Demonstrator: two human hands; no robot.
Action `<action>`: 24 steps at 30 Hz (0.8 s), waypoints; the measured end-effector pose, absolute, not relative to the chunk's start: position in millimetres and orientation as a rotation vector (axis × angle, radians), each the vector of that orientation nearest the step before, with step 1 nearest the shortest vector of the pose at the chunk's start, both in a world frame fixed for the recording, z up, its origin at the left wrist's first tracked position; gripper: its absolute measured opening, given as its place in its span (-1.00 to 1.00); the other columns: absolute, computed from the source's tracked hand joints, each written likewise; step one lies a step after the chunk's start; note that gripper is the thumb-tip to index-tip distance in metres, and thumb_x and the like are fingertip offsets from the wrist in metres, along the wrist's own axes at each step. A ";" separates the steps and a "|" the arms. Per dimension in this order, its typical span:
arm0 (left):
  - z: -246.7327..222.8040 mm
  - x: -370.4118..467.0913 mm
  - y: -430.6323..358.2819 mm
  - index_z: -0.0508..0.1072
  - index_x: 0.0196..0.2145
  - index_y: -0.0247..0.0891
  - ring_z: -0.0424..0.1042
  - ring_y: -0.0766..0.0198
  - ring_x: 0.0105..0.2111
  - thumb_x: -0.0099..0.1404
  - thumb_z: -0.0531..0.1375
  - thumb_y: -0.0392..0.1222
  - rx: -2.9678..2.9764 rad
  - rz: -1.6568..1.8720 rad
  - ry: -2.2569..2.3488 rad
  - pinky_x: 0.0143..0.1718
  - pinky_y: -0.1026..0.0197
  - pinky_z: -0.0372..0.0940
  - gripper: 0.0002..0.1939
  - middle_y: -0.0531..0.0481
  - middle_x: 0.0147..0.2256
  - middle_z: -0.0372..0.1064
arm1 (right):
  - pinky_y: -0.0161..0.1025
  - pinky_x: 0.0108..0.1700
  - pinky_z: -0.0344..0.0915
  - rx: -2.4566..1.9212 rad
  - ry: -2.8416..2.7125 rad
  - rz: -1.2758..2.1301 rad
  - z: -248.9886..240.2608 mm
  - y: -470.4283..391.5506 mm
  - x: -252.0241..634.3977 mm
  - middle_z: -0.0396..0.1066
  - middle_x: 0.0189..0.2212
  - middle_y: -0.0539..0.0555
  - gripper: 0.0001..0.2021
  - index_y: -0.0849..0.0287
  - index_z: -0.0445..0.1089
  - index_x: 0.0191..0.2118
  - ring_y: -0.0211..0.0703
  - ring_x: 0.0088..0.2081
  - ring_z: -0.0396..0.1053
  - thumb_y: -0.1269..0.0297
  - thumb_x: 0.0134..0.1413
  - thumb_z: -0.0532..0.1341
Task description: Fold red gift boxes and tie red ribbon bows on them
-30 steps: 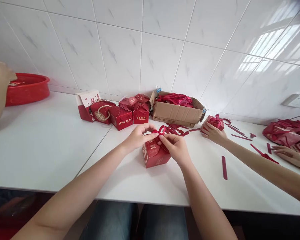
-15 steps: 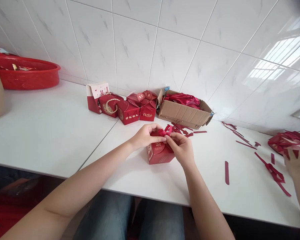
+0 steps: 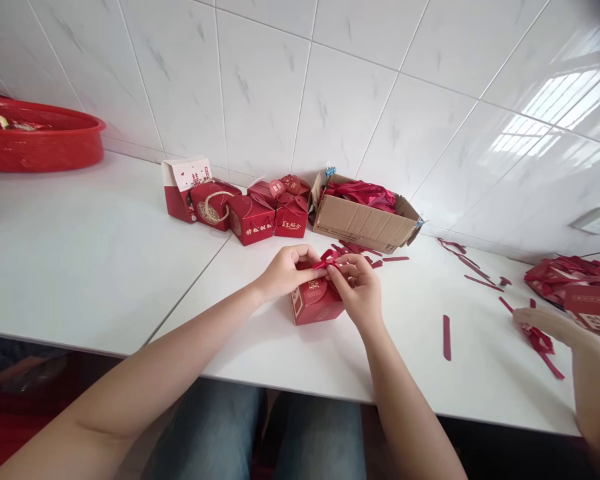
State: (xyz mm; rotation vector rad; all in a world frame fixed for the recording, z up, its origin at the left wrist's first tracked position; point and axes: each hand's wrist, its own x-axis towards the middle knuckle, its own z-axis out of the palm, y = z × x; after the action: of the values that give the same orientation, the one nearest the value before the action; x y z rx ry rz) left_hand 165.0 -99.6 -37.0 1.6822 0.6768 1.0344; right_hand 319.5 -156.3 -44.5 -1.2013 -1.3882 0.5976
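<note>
Head view, and from where I stand I see a red cardboard box with pale printed characters point(image 3: 316, 308) on the white table point(image 3: 390, 363), directly in front of the person and between both hands. The left hand point(image 3: 291, 272) has its thumb and fingers closed in a pinch on a shiny red ribbon point(image 3: 326, 259) above the box top, and the right hand point(image 3: 359, 287) pinches the same ribbon from the other side. As far as I can judge, the box is already folded shut and the ribbon is in place, with the bow perhaps half made; what is left is probably to pull it firm and to arrange its loops (this is only my opinion). The knot itself I cannot see, because the fingertips cover it, and the far side of the box is also hidden. Behind, an open brown cardboard carton point(image 3: 363, 223) contains many red ribbons, but how deep they lie is hard to tell. At the right, a co-worker's hand point(image 3: 555, 327) is over a loose dark red ribbon bow point(image 3: 541, 341); whether it touches I cannot say. The red plastic basin point(image 3: 40, 150) is cut off by the left edge, and its contents are unclear.
</note>
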 end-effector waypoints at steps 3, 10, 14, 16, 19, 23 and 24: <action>-35.9 165.0 -101.8 0.41 -0.44 -0.31 0.36 0.34 -0.44 0.11 0.31 -0.10 1.759 1.075 0.729 -0.37 0.26 0.30 -0.78 0.04 -0.46 0.39 | -0.30 -0.44 0.26 -1.233 -1.379 0.561 -45.4 -156.0 319.0 0.52 -0.40 0.04 -0.80 0.11 0.39 -0.28 -0.20 -0.42 0.42 0.11 0.02 0.26; -33.4 165.2 -106.6 0.39 -0.45 -0.27 0.40 0.27 -0.35 0.18 0.23 -0.14 1.899 1.160 0.777 -0.30 0.23 0.31 -0.84 0.01 -0.40 0.43 | -0.20 -0.31 0.34 -1.267 -1.373 0.476 -48.0 -158.0 315.5 0.54 -0.27 0.08 -0.81 0.09 0.51 -0.28 -0.17 -0.37 0.38 0.12 0.06 0.24; -34.0 165.5 -105.8 0.39 -0.44 -0.26 0.42 0.25 -0.33 0.18 0.23 -0.13 1.929 1.181 0.780 -0.27 0.21 0.32 -0.84 0.01 -0.38 0.46 | -0.18 -0.30 0.34 -1.295 -1.418 0.341 -50.4 -158.1 313.7 0.51 -0.28 0.09 -0.81 0.07 0.51 -0.28 -0.16 -0.35 0.37 0.13 0.11 0.20; -34.3 165.5 -105.7 0.40 -0.44 -0.26 0.42 0.26 -0.34 0.18 0.23 -0.14 1.944 1.198 0.788 -0.27 0.21 0.33 -0.86 0.01 -0.38 0.46 | -0.20 -0.35 0.32 -1.298 -1.429 0.248 -50.5 -157.2 313.8 0.47 -0.24 0.11 -0.82 0.07 0.52 -0.29 -0.18 -0.36 0.35 0.15 0.11 0.21; -33.9 165.6 -106.5 0.41 -0.44 -0.27 0.42 0.27 -0.35 0.18 0.24 -0.16 1.952 1.216 0.783 -0.26 0.22 0.33 -0.87 0.01 -0.39 0.45 | -0.22 -0.41 0.30 -1.278 -1.456 0.221 -49.0 -155.9 315.3 0.42 -0.24 0.12 -0.83 0.09 0.52 -0.31 -0.19 -0.38 0.33 0.18 0.12 0.21; -32.1 165.3 -107.0 0.41 -0.42 -0.27 0.44 0.27 -0.33 0.18 0.24 -0.18 1.926 1.200 0.779 -0.25 0.21 0.36 -0.88 -0.01 -0.38 0.47 | -0.19 -0.33 0.32 -1.254 -1.542 0.296 -45.5 -155.9 319.3 0.45 -0.27 0.10 -0.81 0.09 0.51 -0.27 -0.17 -0.34 0.36 0.18 0.16 0.17; -31.8 165.2 -106.8 0.42 -0.42 -0.27 0.44 0.26 -0.33 0.18 0.24 -0.19 1.922 1.194 0.786 -0.24 0.21 0.36 -0.89 -0.01 -0.37 0.48 | -0.19 -0.32 0.33 -1.259 -1.552 0.306 -44.7 -155.9 320.4 0.46 -0.27 0.10 -0.82 0.09 0.52 -0.27 -0.17 -0.33 0.36 0.17 0.13 0.20</action>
State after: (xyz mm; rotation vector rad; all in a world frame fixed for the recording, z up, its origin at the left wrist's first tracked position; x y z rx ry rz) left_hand 165.2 -106.8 -31.8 1.9221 0.7862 1.1944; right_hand 320.4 -155.9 -44.7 -1.2589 -1.5524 0.3065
